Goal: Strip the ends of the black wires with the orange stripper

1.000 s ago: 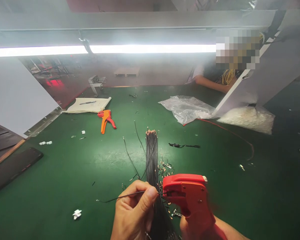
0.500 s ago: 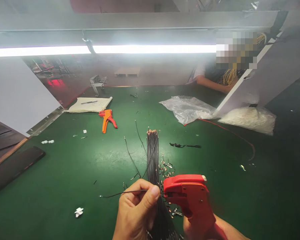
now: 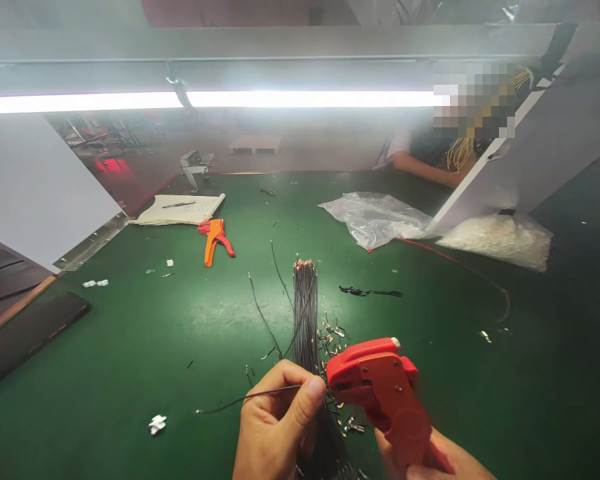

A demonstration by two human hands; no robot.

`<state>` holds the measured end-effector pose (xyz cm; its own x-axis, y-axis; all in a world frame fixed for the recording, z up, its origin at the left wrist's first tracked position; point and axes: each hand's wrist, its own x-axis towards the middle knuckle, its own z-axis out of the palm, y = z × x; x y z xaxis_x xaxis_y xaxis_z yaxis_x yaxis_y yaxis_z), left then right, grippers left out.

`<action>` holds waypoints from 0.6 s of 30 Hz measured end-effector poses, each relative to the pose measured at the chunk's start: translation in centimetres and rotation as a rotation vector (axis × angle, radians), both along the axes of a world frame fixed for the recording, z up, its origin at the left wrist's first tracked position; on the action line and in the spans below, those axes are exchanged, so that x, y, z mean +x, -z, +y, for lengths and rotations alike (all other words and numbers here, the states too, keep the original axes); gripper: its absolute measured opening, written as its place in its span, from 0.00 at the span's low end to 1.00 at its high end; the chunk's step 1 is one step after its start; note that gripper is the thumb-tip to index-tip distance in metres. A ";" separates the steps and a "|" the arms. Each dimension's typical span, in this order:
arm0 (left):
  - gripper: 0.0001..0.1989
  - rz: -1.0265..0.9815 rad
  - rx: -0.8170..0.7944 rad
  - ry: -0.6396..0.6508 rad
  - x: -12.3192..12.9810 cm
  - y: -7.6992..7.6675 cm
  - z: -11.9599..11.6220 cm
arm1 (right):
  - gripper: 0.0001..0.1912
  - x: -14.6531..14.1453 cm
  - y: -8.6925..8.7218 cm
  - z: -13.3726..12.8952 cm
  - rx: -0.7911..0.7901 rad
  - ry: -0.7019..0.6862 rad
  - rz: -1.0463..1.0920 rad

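Note:
A thin black wire (image 3: 230,403) is pinched between the thumb and forefinger of my left hand (image 3: 275,427), with its free end pointing left. My right hand (image 3: 450,457) grips a red wire stripper (image 3: 397,393) by its handles. The stripper's jaws are right beside my left fingertips; whether the wire's other end sits in them is hidden. Beneath both lies a thick bundle of black wires (image 3: 305,320) with bare copper far ends. Short black and copper scraps (image 3: 336,331) are scattered along its right side.
An orange-and-red stripper (image 3: 214,240) lies near an open notebook (image 3: 177,210) with a pen. Clear plastic bags (image 3: 375,217) are at back right, below a slanted white panel (image 3: 490,173). Beyond it shows a co-worker's arm (image 3: 425,168). A dark strip (image 3: 30,337) lies at left.
The red stripper has tilted, its rear upper part shifting left and its body leaning more. My left hand has moved slightly right, and the wire's free end hangs a little lower.

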<state>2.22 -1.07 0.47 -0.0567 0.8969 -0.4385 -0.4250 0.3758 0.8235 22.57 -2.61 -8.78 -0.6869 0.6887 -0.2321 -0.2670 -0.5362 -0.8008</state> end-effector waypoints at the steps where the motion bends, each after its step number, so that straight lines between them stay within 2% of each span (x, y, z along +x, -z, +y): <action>1: 0.25 0.009 0.008 0.012 0.1 -0.1 0.0 | 0.28 0.0 0.0 0.1 0.009 0.000 0.029; 5: 0.24 0.013 0.051 0.025 0.1 -0.1 -0.2 | 0.22 0.0 -1.3 0.4 0.008 -0.028 0.072; 8: 0.22 -0.035 0.051 0.025 -0.1 0.5 -0.1 | 0.19 -0.4 -2.2 0.5 -0.002 -0.049 0.202; 11: 0.20 -0.142 0.033 0.042 -0.4 0.9 0.0 | 0.19 -0.8 -2.0 0.4 -0.061 -0.048 0.286; 15: 0.17 -0.264 0.016 0.076 -0.6 0.6 0.1 | 0.24 -0.8 -1.2 0.1 -0.141 -0.036 0.204; 18: 0.17 -0.320 -0.011 0.084 -0.7 0.2 0.3 | 0.18 -0.9 -1.6 0.2 -0.139 -0.071 0.220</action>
<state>1.55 -0.79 0.27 0.1590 0.8879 -0.4316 -0.6288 0.4281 0.6491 21.69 -2.41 -7.17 -0.7769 0.6088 -0.1609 -0.3840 -0.6605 -0.6452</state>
